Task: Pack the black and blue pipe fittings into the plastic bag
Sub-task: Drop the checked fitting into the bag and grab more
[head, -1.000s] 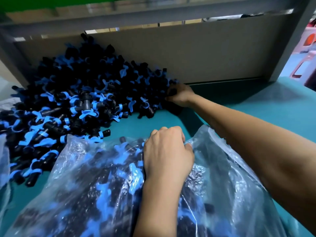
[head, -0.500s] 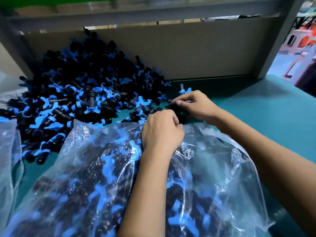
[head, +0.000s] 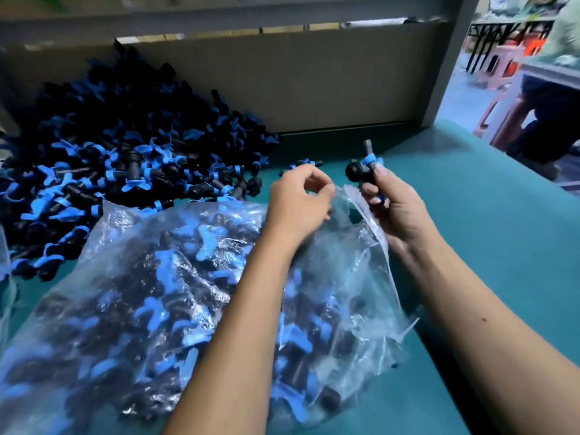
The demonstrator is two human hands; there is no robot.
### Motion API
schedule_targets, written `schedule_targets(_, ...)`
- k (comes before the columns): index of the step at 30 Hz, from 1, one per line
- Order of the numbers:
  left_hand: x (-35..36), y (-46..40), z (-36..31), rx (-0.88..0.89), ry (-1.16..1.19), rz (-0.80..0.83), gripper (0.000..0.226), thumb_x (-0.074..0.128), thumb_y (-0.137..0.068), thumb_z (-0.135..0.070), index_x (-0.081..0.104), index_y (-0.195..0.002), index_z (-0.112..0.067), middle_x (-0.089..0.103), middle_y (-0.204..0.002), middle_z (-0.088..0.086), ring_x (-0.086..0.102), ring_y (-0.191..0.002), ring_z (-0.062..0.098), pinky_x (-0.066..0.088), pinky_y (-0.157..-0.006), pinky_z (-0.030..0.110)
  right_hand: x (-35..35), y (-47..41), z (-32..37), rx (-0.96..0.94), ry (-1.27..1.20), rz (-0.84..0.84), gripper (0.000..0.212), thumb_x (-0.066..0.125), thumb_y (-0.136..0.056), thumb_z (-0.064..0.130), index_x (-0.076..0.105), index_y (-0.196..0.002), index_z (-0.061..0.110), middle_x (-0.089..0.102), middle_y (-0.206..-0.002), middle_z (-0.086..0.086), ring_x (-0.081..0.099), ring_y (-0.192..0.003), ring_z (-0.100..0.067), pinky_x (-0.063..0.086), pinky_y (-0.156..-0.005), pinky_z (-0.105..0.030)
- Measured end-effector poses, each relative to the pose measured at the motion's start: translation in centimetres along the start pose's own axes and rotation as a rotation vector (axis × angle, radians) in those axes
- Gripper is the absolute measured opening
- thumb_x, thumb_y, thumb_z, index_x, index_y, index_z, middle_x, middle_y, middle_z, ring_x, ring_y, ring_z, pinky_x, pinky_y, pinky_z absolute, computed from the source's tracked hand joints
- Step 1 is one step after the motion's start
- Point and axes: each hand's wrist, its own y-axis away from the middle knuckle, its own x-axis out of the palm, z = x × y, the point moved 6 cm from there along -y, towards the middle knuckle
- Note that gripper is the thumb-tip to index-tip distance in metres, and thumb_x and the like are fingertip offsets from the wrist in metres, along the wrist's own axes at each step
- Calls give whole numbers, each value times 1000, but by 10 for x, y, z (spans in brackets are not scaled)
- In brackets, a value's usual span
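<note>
The right hand holds a black and blue pipe fitting in a closed grip, fingers curled round its lower part, with one black stem pointing up and a blue collar just above the fingertips. The fitting hangs above the teal tabletop, just beyond the open mouth of the clear plastic bag. The left hand pinches the bag's upper edge at the mouth between thumb and fingers, its grip closed on the film. The bag lies on the tabletop in front of the person and already holds many fittings, seen as black and blue shapes through the plastic. A large pile of loose fittings lies at the far left of the tabletop, heaped against a brown cardboard panel. A few stray fittings lie between the pile and the hands.
</note>
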Motion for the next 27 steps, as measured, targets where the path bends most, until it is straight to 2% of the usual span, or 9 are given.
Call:
schedule_targets(2,19,8,3,-28,50,133,13,67,-93,3,68,-84,-7,71,-79,10,70,-59,24,55,-53,28,-4,3,-7,23,-88,34,15,57,-95,19,62,-107,10,62,-71,5,40,-65,-6,25,-74,-24)
schedule_targets(5,26,16,11,-162,156,108,24,54,-93,12,64,-83,-8,68,-73,8,67,-51,17,58,-52,29,-5,6,-17,67,-75,75,15,54,-97,13,64,-108,9,63,-75,0,36,-71,-13,10,-74,-32)
schedule_targets(6,23,17,14,-219,206,53,24,48,-94,11,63,-87,-7,67,-78,10,65,-49,15,58,-50,28,-5,6,-18,66,-27,100,19,52,-99,10,66,-111,8,66,-78,-1,41,-71,-14,14,-75,-30)
schedule_targets(8,17,16,18,-276,302,-28,21,45,-97,2,62,-92,-9,66,-84,13,64,-57,20,54,-49,29,-4,8,-17,33,128,120,20,56,-97,5,71,-109,10,73,-90,-6,62,-73,-18,44,-72,-26)
schedule_targets(10,14,16,18,-247,352,-50,17,50,-97,-12,64,-92,-5,66,-83,14,61,-70,23,54,-62,35,-4,9,-17,-16,265,88,11,67,-89,8,71,-97,13,69,-88,-9,60,-69,-19,49,-64,-24)
schedule_targets(14,9,18,14,-128,254,-89,25,70,-90,-26,71,-92,-1,73,-91,23,64,-81,23,57,-87,52,-11,4,-17,-65,295,23,15,73,-83,8,60,-77,12,48,-68,-7,34,-58,-15,28,-56,-27)
schedule_targets(17,4,16,17,-134,303,-161,9,74,-92,-14,75,-90,-5,72,-82,13,64,-79,20,59,-80,42,-11,3,-15,-43,169,44,6,63,-93,3,69,-93,5,66,-77,-5,56,-64,-12,45,-56,-17)
schedule_targets(21,2,15,23,-211,434,-177,6,74,-92,-7,74,-87,-10,69,-80,6,60,-72,17,53,-62,22,-13,3,-16,-67,114,-15,12,63,-93,-1,70,-103,2,74,-84,-9,70,-71,-13,55,-66,-17)
schedule_targets(27,7,16,28,-247,437,-114,11,77,-86,-1,77,-85,-12,75,-82,13,69,-72,22,60,-75,33,-13,6,-13,-168,358,-57,7,77,-84,4,73,-89,8,68,-69,-2,59,-59,-12,46,-51,-19)
